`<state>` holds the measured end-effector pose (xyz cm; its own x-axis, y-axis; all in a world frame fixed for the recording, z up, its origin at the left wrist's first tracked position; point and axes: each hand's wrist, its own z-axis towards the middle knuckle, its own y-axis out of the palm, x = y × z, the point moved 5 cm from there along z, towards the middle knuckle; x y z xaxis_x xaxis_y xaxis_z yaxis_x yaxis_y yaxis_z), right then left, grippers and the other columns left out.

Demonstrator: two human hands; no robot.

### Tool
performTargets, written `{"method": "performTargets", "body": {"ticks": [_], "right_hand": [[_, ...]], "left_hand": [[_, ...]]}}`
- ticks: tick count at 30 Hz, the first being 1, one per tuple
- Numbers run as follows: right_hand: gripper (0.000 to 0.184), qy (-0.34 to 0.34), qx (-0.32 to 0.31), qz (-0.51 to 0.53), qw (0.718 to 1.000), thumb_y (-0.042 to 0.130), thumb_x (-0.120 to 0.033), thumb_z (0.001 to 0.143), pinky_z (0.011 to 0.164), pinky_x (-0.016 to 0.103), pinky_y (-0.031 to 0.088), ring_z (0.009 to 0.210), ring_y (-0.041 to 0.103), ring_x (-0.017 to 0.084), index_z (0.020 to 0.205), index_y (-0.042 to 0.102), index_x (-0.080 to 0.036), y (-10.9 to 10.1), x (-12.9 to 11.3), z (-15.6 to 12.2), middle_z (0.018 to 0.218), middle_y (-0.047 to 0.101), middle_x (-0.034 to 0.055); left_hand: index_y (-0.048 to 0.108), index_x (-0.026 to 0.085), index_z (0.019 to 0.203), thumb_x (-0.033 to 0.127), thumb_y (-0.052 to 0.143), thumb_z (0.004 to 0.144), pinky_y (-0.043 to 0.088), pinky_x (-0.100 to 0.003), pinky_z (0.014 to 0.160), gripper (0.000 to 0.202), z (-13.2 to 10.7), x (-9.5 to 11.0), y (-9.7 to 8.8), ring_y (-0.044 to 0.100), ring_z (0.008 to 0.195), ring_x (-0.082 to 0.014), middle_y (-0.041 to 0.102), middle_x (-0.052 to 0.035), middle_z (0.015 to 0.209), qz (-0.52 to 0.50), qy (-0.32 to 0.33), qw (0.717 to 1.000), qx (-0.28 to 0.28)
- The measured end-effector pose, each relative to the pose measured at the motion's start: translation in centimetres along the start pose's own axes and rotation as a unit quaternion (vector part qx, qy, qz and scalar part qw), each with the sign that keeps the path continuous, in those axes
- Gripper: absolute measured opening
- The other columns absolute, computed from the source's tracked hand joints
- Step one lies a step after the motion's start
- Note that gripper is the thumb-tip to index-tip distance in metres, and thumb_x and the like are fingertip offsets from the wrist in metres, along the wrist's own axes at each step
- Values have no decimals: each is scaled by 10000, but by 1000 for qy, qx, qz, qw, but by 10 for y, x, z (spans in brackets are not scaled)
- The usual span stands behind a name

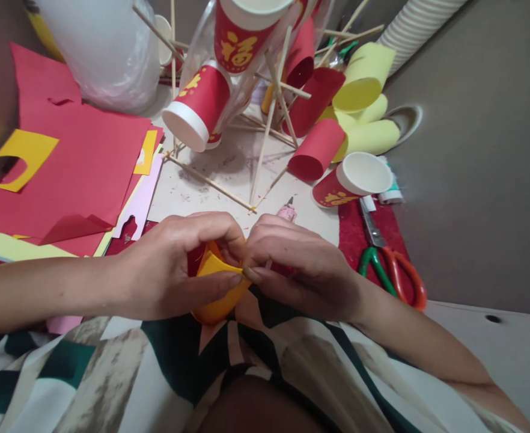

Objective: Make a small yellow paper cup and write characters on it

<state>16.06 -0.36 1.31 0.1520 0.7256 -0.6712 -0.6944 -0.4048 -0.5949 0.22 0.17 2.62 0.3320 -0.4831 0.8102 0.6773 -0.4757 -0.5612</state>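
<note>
Close to my body, both hands meet at a curved piece of yellow-orange paper. My left hand wraps around it, thumb along its upper edge and fingers behind. The fingertips of my right hand pinch the paper's edge beside the left thumb. Part of the paper is hidden behind the fingers. Just beyond my right hand, a pink pen-like tool with a dark tip points away from me.
Red paper sheets lie stacked at the left. A frame of wooden sticks stands ahead among red paper cups, with red and yellow paper tubes beside it. A red cup and scissors are at the right.
</note>
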Motion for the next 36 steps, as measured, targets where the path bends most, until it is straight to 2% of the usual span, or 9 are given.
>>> {"method": "performTargets", "body": {"ticks": [5,9,14,17,19,21,27,32,36], "right_hand": [[52,-2,2,7,1000,612,-169,963,769,289,490,784,584,125,914,627,-179,-5,2,1,807,666,27],[54,-9,17,5,1000,658,-191,940,810,303,513,865,630,138,992,664,-178,-10,6,4,901,709,50],[54,-25,4,23,999,633,-189,954,846,330,494,858,624,143,912,645,-159,-8,8,5,864,696,50],[77,-28,8,15,999,612,-189,963,849,333,487,857,612,147,891,623,-163,-6,7,4,849,684,48],[94,-36,16,-2,999,591,-194,972,854,336,481,859,611,152,883,611,-175,-6,5,4,847,678,43],[111,-48,24,-23,998,566,-195,981,855,344,471,858,612,157,878,604,-181,-6,3,3,843,677,42],[84,-73,56,-109,990,602,-222,969,823,370,446,838,626,172,910,638,-174,-11,4,2,853,704,51],[92,-95,84,-201,971,650,-280,946,872,387,463,966,616,209,972,677,-196,-19,7,1,973,723,67],[85,-117,79,-242,960,595,-209,959,899,398,457,1021,599,217,906,660,-198,-17,7,1,985,716,61]], "left_hand": [[607,226,886,165,678,857,575,-238,751,99,3,-1,-2,648,771,-123,684,30,855,-54,-1,999,-7],[620,221,966,146,698,859,564,-223,819,152,2,-5,-7,645,815,-102,678,27,909,-85,-2,996,19],[640,204,995,161,701,861,552,-229,816,153,3,-9,-8,650,834,-109,696,9,921,-70,9,997,-8],[662,196,952,187,720,843,535,-319,969,123,4,-9,-7,670,814,-125,716,11,894,-43,6,999,-16],[670,198,900,223,733,846,452,-401,1118,87,4,-8,-7,682,777,-121,726,32,844,-30,0,999,-14],[674,200,865,241,716,873,357,-459,1198,59,5,-7,-6,690,739,-113,737,47,806,-11,-1,1000,-17],[624,196,880,188,617,928,327,-451,1199,49,5,1,-6,682,811,-137,715,10,824,131,90,987,-8],[609,233,959,172,612,891,239,-573,1236,91,-2,-6,-6,683,996,-202,730,-9,903,243,168,954,51],[608,275,971,170,618,874,229,-609,1248,144,-5,-14,-4,688,1021,-224,752,5,880,298,218,927,70]]}}
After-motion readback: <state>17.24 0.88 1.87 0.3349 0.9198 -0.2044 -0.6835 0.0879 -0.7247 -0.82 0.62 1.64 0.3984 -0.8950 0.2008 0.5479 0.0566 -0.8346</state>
